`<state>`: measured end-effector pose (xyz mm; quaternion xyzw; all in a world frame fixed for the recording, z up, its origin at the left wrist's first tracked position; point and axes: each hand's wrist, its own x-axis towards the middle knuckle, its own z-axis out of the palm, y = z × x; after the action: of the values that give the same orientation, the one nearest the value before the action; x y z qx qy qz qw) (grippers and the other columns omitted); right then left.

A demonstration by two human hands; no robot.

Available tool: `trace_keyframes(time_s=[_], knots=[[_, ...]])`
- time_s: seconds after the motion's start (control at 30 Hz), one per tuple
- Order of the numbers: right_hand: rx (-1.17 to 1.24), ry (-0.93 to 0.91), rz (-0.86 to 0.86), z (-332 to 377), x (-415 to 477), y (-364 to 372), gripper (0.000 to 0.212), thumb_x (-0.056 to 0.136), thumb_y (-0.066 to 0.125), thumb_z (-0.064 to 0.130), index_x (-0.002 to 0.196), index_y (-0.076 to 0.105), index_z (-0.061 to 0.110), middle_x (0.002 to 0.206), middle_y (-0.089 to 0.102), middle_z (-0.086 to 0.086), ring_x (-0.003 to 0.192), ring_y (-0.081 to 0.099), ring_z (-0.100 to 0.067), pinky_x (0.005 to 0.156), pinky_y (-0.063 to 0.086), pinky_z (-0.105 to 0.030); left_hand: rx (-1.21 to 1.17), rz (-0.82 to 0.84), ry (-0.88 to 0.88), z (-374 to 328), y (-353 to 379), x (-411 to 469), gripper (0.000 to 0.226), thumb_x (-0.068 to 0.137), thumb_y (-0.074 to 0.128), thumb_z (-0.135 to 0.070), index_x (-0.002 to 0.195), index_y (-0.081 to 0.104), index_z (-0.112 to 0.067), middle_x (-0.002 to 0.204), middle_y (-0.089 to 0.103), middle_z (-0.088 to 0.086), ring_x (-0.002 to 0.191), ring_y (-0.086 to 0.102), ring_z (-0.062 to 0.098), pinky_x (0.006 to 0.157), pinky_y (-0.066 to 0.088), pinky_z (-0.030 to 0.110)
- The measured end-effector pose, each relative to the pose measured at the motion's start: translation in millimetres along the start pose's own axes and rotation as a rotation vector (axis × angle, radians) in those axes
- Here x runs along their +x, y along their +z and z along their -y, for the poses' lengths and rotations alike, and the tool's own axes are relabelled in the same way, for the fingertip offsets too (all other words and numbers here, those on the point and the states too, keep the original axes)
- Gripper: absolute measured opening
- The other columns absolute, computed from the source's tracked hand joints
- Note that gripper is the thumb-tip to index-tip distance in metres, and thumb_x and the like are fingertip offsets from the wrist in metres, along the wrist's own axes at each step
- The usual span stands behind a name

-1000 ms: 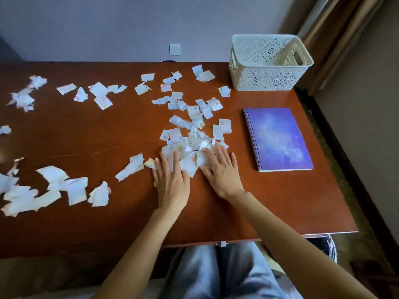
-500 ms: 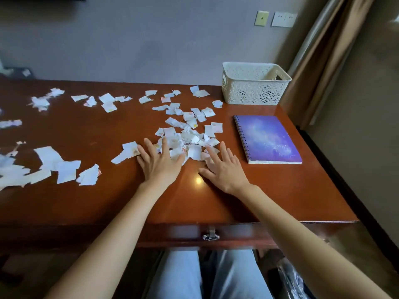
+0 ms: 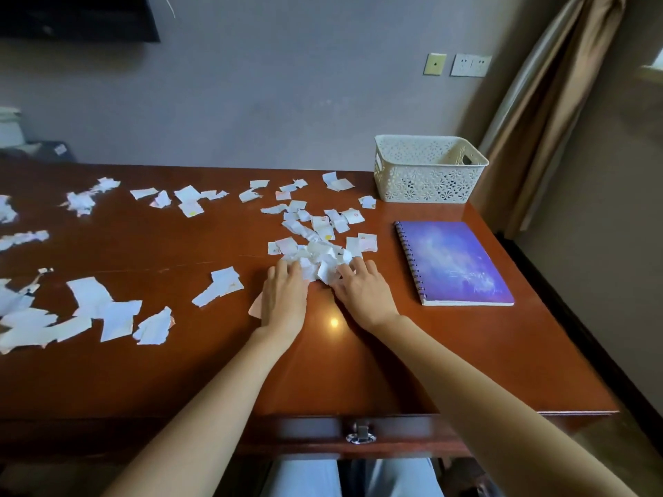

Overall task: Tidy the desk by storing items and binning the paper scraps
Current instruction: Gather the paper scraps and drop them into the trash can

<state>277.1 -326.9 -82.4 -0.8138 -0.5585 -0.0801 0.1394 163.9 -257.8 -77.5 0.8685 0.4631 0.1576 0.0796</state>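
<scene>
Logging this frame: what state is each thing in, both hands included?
left hand: fingers curled into the scrap pile
right hand: fingers curled into the pile's other side
scrap pile: bunched up between the two hands
loose scraps: scattered flat, not yet gathered
basket: upright, no scraps visible inside
notebook: closed, lying flat, untouched
drawer: shut

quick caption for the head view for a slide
Left hand and right hand bunch paper scraps on the desk beside a purple notebook.
</scene>
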Motion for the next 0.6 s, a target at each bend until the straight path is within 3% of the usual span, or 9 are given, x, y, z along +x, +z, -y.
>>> trace_keyframes(time_s=[0.07, 0.17, 0.2, 0.27, 0.37, 0.43, 0.53, 0.6], knots=[[-0.009, -0.004, 0.03, -1, 2, 1, 0.024, 0.095, 0.039, 0.015, 0.107, 0.055, 0.001, 0.106, 0.053, -0.014, 0.098, 0.05, -0.031, 0.072, 0.044, -0.036, -0.024, -0.005, 0.001, -1, 0, 4, 0.042, 0.099, 0.041, -0.015, 0.14, 0.034, -0.009, 0.14, 0.041, 0.009, 0.125, 0.043, 0.021, 0.099, 0.04, 0.026], [0.041, -0.007, -0.004, 1, 3, -4, 0.01, 0.079, 0.063, 0.008, 0.074, 0.057, 0.002, 0.074, 0.057, -0.011, 0.066, 0.057, -0.028, 0.043, 0.033, -0.026, -0.046, -0.008, -0.001, -4, -4, 8, 0.038, 0.099, 0.039, -0.011, 0.137, 0.037, -0.009, 0.134, 0.045, 0.01, 0.118, 0.05, 0.022, 0.089, 0.044, 0.026], [0.073, 0.009, -0.023, -2, 5, -4, 0.017, 0.072, 0.069, 0.007, 0.064, 0.054, 0.004, 0.064, 0.055, -0.008, 0.055, 0.055, -0.026, 0.039, 0.027, -0.022, -0.067, -0.008, -0.014, -5, -6, 9, 0.038, 0.099, 0.038, -0.011, 0.137, 0.037, -0.008, 0.136, 0.045, 0.01, 0.118, 0.051, 0.022, 0.089, 0.045, 0.026], [0.121, 0.028, -0.041, -8, 6, 0, 0.021, 0.074, 0.069, 0.008, 0.062, 0.053, 0.003, 0.062, 0.054, -0.01, 0.053, 0.055, -0.028, 0.04, 0.026, -0.023, -0.123, -0.011, -0.051, -6, -12, 12, 0.038, 0.099, 0.037, -0.01, 0.137, 0.038, -0.006, 0.138, 0.045, 0.011, 0.118, 0.052, 0.026, 0.088, 0.046, 0.029], [0.205, 0.167, -0.071, -16, 14, -7, 0.025, 0.095, 0.049, 0.02, 0.092, 0.06, -0.002, 0.094, 0.058, -0.016, 0.084, 0.056, -0.034, 0.059, 0.032, -0.031, -0.225, -0.032, -0.094, -10, -20, 19, 0.033, 0.099, 0.036, -0.009, 0.13, 0.044, 0.0, 0.13, 0.053, 0.015, 0.114, 0.055, 0.03, 0.083, 0.047, 0.033], [0.212, 0.181, -0.05, -18, 15, -13, 0.032, 0.098, 0.043, 0.027, 0.111, 0.057, 0.002, 0.109, 0.056, -0.015, 0.099, 0.055, -0.034, 0.068, 0.037, -0.033, -0.282, -0.048, -0.112, -12, -25, 22, 0.028, 0.099, 0.036, -0.009, 0.12, 0.049, 0.004, 0.118, 0.059, 0.019, 0.109, 0.057, 0.033, 0.074, 0.045, 0.034], [0.164, 0.152, 0.044, -12, 9, -18, 0.044, 0.096, 0.037, 0.037, 0.13, 0.044, 0.009, 0.124, 0.049, -0.012, 0.115, 0.048, -0.032, 0.088, 0.042, -0.035, -0.38, -0.05, -0.197, -11, -30, 23, 0.035, 0.099, 0.039, -0.014, 0.129, 0.046, 0.003, 0.126, 0.057, 0.02, 0.119, 0.051, 0.036, 0.089, 0.047, 0.041], [0.097, 0.132, 0.104, -8, 3, -17, 0.064, 0.089, 0.029, 0.059, 0.139, 0.032, 0.018, 0.132, 0.044, -0.011, 0.12, 0.045, -0.032, 0.095, 0.04, -0.038, -0.444, -0.039, -0.268, -9, -31, 24, 0.04, 0.099, 0.04, -0.019, 0.134, 0.043, 0.0, 0.134, 0.052, 0.018, 0.125, 0.047, 0.032, 0.096, 0.045, 0.039]])
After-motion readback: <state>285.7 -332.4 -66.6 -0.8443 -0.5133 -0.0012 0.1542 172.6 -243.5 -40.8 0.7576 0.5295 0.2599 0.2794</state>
